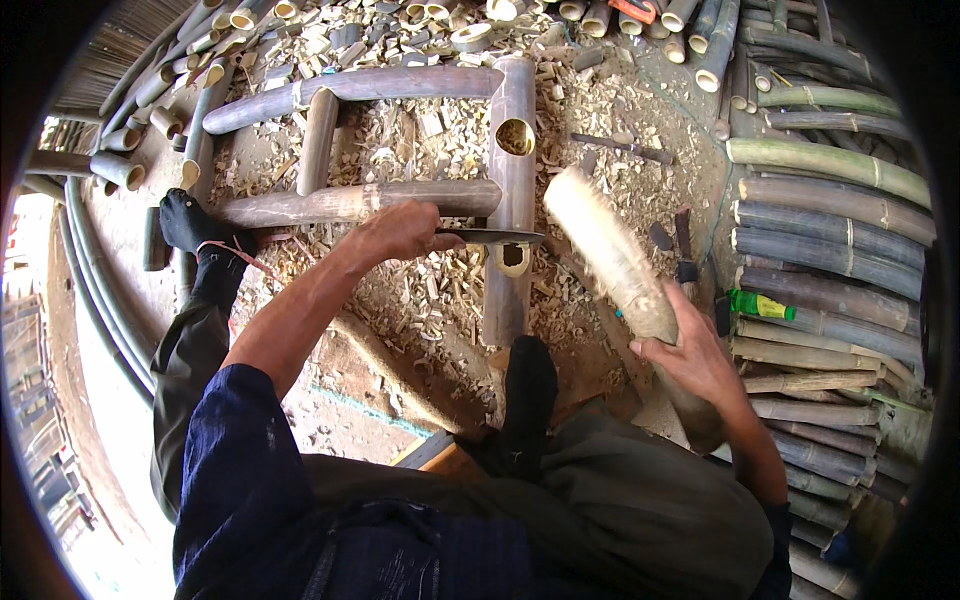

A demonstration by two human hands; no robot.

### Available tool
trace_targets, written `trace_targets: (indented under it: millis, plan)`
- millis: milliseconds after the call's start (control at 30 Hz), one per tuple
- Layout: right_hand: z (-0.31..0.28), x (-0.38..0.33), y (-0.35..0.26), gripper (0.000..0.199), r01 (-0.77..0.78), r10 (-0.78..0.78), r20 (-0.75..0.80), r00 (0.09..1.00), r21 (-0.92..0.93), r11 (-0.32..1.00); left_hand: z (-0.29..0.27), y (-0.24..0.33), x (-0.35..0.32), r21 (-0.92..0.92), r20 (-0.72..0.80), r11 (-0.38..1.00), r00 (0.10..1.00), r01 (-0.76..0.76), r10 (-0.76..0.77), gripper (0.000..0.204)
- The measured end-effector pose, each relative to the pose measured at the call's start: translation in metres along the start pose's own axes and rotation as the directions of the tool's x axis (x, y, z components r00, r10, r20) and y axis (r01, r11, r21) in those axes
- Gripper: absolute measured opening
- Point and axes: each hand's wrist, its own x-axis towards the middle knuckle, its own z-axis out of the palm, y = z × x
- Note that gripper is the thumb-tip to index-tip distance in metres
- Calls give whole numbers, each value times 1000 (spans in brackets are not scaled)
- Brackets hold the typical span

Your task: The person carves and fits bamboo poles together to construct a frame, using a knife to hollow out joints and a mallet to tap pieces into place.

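My left hand (pixel 405 230) is closed round the handle of a knife (pixel 495 237). Its dark blade lies across the thick bamboo post (pixel 512 180), at the upper edge of a cut hole (pixel 514 258). Farther up the same post is a second, round hole (pixel 516 137). In my right hand (pixel 692 350) is a thick, pale wooden club (pixel 605 245), gripped at its lower end and raised to the right of the post. Its surface looks rough and slightly blurred. Two bamboo rails (pixel 360 203) run left from the post, joined by a short crosspiece (pixel 319 140).
My dark-socked foot (pixel 530 385) rests at the post's near end; the other foot (pixel 188 222) is by the rails' left end. Wood chips (pixel 430 290) litter the ground. A dark flat tool (pixel 625 148), a green bottle (pixel 760 304) and stacked bamboo poles (pixel 830 225) lie to the right.
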Motion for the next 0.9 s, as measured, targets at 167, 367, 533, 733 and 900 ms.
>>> trace_targets:
  millis: [167,367,533,733,900]
  plan:
    - [20,3,9,87,34,-33,16,999,-12,999,4,-9,6,-83,22,996,1000,-16,18,63]
    - [16,-6,10,94,133,-120,-200,972,56,989,-13,3,6,-111,127,993,992,36,-22,68]
    - [28,-2,26,92,-15,10,123,992,33,999,-17,4,12,-122,223,986,971,114,-85,68]
    - [29,-10,10,89,205,-124,-371,920,188,961,-29,14,12,-104,339,972,926,212,-166,70]
    - [34,-7,27,95,-43,16,243,970,107,993,-34,14,11,-112,430,963,886,244,-174,71]
